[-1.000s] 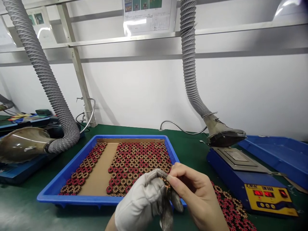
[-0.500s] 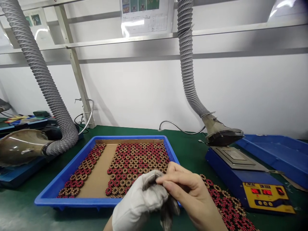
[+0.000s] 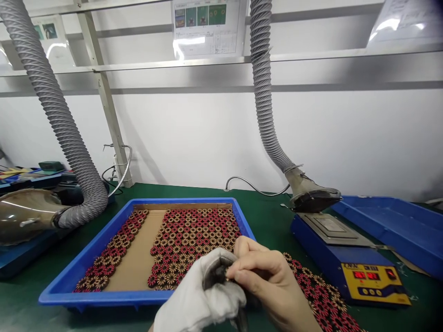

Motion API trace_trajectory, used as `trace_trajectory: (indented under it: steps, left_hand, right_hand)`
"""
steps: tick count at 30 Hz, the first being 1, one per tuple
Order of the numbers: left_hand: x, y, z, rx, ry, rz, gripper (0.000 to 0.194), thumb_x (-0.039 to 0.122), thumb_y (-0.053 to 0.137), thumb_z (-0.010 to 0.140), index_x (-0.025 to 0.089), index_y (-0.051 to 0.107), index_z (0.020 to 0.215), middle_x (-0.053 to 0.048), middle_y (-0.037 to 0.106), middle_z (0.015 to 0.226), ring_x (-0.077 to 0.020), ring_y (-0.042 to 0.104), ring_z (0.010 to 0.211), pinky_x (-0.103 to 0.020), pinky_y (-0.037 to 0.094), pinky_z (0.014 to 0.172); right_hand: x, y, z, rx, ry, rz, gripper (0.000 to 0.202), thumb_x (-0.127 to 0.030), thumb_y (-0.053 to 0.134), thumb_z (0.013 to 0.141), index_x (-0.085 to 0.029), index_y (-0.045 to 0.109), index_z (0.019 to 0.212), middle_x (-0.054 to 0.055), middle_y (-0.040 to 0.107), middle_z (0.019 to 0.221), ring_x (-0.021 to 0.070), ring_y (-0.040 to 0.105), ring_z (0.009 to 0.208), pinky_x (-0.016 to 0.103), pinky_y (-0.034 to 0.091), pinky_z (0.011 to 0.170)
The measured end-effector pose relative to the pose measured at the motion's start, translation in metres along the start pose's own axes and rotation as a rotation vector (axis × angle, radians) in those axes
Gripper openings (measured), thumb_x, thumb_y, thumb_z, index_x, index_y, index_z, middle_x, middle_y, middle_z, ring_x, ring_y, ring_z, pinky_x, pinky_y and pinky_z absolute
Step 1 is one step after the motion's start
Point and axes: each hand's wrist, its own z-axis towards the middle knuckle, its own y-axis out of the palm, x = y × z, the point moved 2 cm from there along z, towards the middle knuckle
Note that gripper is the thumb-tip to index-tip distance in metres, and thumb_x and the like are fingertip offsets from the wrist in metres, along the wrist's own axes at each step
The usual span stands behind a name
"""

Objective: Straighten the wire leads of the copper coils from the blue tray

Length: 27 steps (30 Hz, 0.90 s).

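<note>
My left hand (image 3: 204, 293), in a white glove with darkened fingertips, is curled up in front of the blue tray's near right corner. My bare right hand (image 3: 268, 279) meets it there, thumb and forefinger pinched together. A tiny copper-coloured bit shows at the pinch, but what the fingers hold is mostly hidden. In the blue tray (image 3: 104, 297), rows of flower-shaped motor stators (image 3: 194, 230), black with red or copper-coloured windings, lie on brown cardboard (image 3: 133, 258). More stators (image 3: 318, 295) lie on the green table right of my right hand.
A blue heating unit (image 3: 346, 258) with a metal top plate and red digital display stands at right, under an extraction hood (image 3: 313, 191) on a ribbed hose. Behind it is another blue tray (image 3: 391, 216). A second hood (image 3: 31, 214) hangs at left.
The view has shifted slightly. My hands stay together; the left glove's fingers have opened a little around a dark gap, and the copper-coloured bit now shows at the right fingertips.
</note>
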Motion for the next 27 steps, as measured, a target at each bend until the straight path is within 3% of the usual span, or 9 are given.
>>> trace_trajectory:
  steps: [4,9,14,18,21,23,25,27]
  left_hand:
    - [0.01,0.005,0.002,0.041,0.017,0.07,0.047,0.061,0.073,0.072,0.016,0.056,0.074,0.002,0.05,0.063,-0.0092,0.047,0.052,-0.022,0.035,0.049]
    - [0.007,0.01,-0.001,0.045,-0.011,-0.065,0.041,0.053,0.075,0.073,0.016,0.059,0.081,0.001,0.046,0.07,-0.0078,0.036,0.055,-0.022,0.033,0.054]
    - [-0.002,0.01,0.0,0.096,0.009,-0.108,0.032,0.045,0.073,0.069,0.018,0.057,0.074,0.003,0.044,0.06,-0.0102,0.039,0.052,-0.023,0.034,0.05]
    - [0.007,0.014,0.0,0.215,0.08,0.095,0.015,0.029,0.065,0.071,0.018,0.054,0.069,0.004,0.046,0.055,-0.0106,0.041,0.052,-0.024,0.035,0.052]
    - [0.016,0.017,-0.004,0.355,0.217,0.301,0.003,0.02,0.059,0.07,0.019,0.06,0.068,0.001,0.055,0.062,-0.0127,0.046,0.058,-0.025,0.039,0.057]
    - [0.018,0.017,-0.007,0.421,0.28,0.406,0.006,0.016,0.058,0.07,0.02,0.063,0.067,0.0,0.058,0.064,-0.0141,0.05,0.06,-0.026,0.041,0.059]
    - [0.019,0.016,-0.01,0.455,0.33,0.45,0.009,0.014,0.06,0.069,0.021,0.062,0.065,0.0,0.059,0.063,-0.0151,0.052,0.06,-0.026,0.042,0.06]
    - [0.02,0.013,-0.011,0.485,0.356,0.457,0.01,0.014,0.061,0.07,0.023,0.063,0.066,0.0,0.06,0.064,-0.0164,0.054,0.061,-0.026,0.043,0.061]
  right_hand:
    - [0.006,0.007,0.003,0.087,-0.023,0.097,0.019,-0.043,0.075,0.082,-0.026,0.082,0.076,-0.001,0.046,0.062,0.0146,0.042,0.06,0.028,0.03,0.054]
    - [0.014,0.007,0.003,0.158,-0.003,0.31,0.015,-0.04,0.085,0.072,-0.027,0.08,0.067,-0.003,0.043,0.056,0.0145,0.038,0.057,0.028,0.027,0.052]
    - [0.007,0.007,-0.002,0.242,-0.091,0.1,0.018,-0.033,0.082,0.076,-0.022,0.074,0.063,-0.003,0.048,0.055,0.0139,0.04,0.055,0.027,0.029,0.05]
    - [0.0,0.01,-0.007,0.366,-0.188,-0.251,0.023,-0.023,0.072,0.085,-0.019,0.064,0.064,-0.003,0.047,0.057,0.014,0.043,0.057,0.027,0.032,0.053]
    - [0.003,0.009,-0.007,0.348,-0.079,-0.09,0.033,-0.033,0.061,0.094,-0.02,0.054,0.064,-0.003,0.042,0.058,0.0132,0.038,0.054,0.027,0.03,0.05]
    - [0.005,0.006,-0.007,0.341,-0.064,0.098,0.04,-0.038,0.053,0.098,-0.021,0.047,0.062,-0.004,0.037,0.057,0.0129,0.032,0.052,0.027,0.028,0.048]
    - [0.003,0.003,-0.007,0.352,-0.17,0.094,0.037,-0.035,0.052,0.099,-0.021,0.053,0.064,-0.004,0.039,0.057,0.0136,0.034,0.053,0.028,0.028,0.048]
    - [-0.002,0.003,-0.007,0.336,-0.304,-0.059,0.021,-0.023,0.056,0.096,-0.022,0.067,0.078,-0.001,0.049,0.06,0.0153,0.045,0.057,0.029,0.033,0.052]
